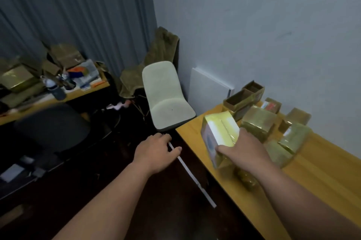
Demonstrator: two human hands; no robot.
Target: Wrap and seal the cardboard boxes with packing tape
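Fingers of right hand (pixel 245 149) grip tilted box (pixel 218 136), long axis upright.

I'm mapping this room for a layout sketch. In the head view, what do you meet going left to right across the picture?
Cluttered desk → black office chair → left hand → pale chair → box gripped by the right hand → wrapped boxes on the wooden table.
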